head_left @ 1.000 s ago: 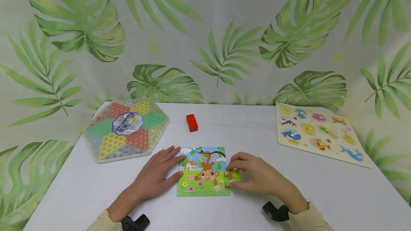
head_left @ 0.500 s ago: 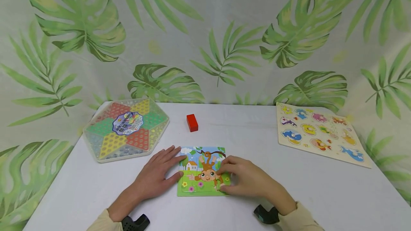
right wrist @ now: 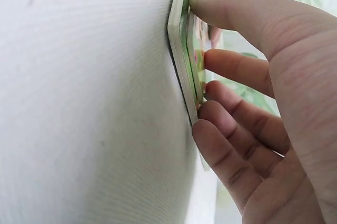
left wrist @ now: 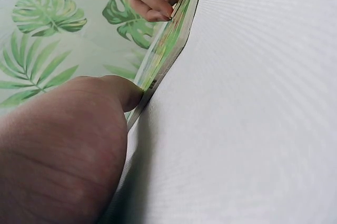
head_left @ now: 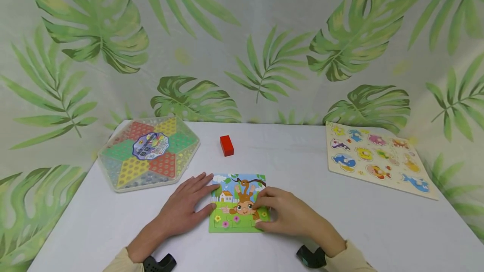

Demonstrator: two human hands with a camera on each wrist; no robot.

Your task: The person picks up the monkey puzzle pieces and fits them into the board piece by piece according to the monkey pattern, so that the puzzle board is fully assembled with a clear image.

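Observation:
A jigsaw puzzle (head_left: 242, 229) with a monkey hanging from a branch lies in its tray on the table, in front of me. My left hand (head_left: 185, 205) rests flat, thumb and index fingertip on the puzzle's left border. Thumb and fingers of my right hand (head_left: 289, 214) pinch a green jigsaw piece (head_left: 264, 213) over the lower right part of the puzzle. From the right wrist, the piece (right wrist: 190, 37) shows slightly raised above the tray's edge (right wrist: 178, 40). Part of the picture is hidden under my right fingers.
Behind the puzzle stands a small red block (head_left: 227, 145). A hexagonal Chinese checkers board (head_left: 147, 174) occupies the back left. At the back right lies a wooden animal peg puzzle (head_left: 355, 170). A leaf-printed cloth (head_left: 280, 112) hangs behind the white table.
My right hand has brought the jigsaw piece leftward, from beside the puzzle's right edge to over its lower right part. The left hand stays in place.

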